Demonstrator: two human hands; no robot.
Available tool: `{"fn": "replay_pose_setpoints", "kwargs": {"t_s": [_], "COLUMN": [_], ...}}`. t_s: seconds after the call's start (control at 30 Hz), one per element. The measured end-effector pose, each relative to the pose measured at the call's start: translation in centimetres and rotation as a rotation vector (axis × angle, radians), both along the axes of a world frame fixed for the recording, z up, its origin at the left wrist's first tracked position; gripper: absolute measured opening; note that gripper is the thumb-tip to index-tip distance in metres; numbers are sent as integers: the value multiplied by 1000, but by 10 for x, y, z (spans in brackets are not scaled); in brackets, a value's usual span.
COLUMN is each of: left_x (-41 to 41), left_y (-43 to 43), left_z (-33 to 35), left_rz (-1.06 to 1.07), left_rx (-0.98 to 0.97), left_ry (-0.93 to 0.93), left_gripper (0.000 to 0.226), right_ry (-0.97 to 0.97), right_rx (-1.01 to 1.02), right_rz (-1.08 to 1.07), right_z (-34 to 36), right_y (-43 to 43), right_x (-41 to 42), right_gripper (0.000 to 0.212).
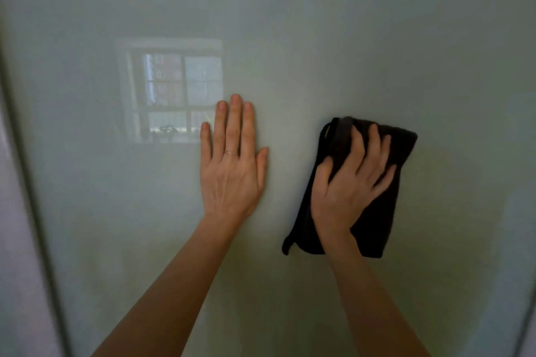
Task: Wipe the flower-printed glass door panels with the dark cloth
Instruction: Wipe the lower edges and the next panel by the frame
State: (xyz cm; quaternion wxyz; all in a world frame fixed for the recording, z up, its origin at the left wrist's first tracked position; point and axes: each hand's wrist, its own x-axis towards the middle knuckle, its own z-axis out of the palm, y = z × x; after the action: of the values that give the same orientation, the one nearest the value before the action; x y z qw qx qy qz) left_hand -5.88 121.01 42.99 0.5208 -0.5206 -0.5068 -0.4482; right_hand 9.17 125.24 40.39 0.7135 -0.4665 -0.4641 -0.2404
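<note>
Pressing the dark cloth [377, 229] on the glass door panel [377, 38], I am gripping it with my curled right hand [352, 182]; my left hand [233, 174] is lying flat beside it, bracing. The next move probably needs a firm sideways sweep.

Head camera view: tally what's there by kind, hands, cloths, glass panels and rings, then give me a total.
Hands: 2, the left hand flat on the glass, the right hand gripping the cloth
Dark cloth: 1
Glass panel: 1
Ring: 1, on the left hand
Total: 5
</note>
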Motion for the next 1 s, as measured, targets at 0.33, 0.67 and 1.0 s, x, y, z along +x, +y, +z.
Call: {"fn": "replay_pose_setpoints", "kwargs": {"t_s": [0.33,0.67,1.0], "left_x": [-3,-5,10], "left_y": [0,-1,-1], "left_z": [-1,-3,0], "left_rz": [-29,-69,-132], "left_rx": [-9,6,11], "left_ry": [-1,15,-48], "left_gripper": [59,58,57], "right_ry": [-335,-325,-158], "right_rx": [87,24,-104], "right_rz": [17,-14,-28], "right_z": [-12,-18,-7], "right_y": [-3,-11,-5], "right_x": [0,-21,-3], "right_gripper": [58,61,69]}}
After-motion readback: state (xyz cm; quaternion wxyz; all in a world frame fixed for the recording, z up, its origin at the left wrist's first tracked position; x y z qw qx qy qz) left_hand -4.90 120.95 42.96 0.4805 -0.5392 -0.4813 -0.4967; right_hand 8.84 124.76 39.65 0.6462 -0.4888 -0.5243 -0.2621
